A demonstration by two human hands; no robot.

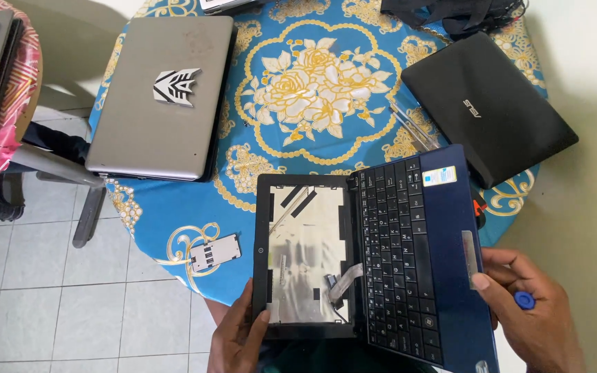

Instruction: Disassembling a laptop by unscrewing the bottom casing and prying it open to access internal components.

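Netbook [381, 255], blue, lies opened flat off the near rim of the tabletop [174, 221], long axis left-right between my hands: left hand [240, 338] fingers pinch its screen frame, right hand [530, 318] fingers grip its palmrest edge.

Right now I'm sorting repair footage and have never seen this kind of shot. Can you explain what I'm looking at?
One camera, worn on a person's head, looks down at their bare hands. The left hand grips the lid frame of an open blue laptop whose screen panel is missing. The right hand holds the laptop's base edge and a small blue tool. On the round table with a blue flowered cloth lie a closed silver laptop, a closed black laptop and a small grey cover plate.
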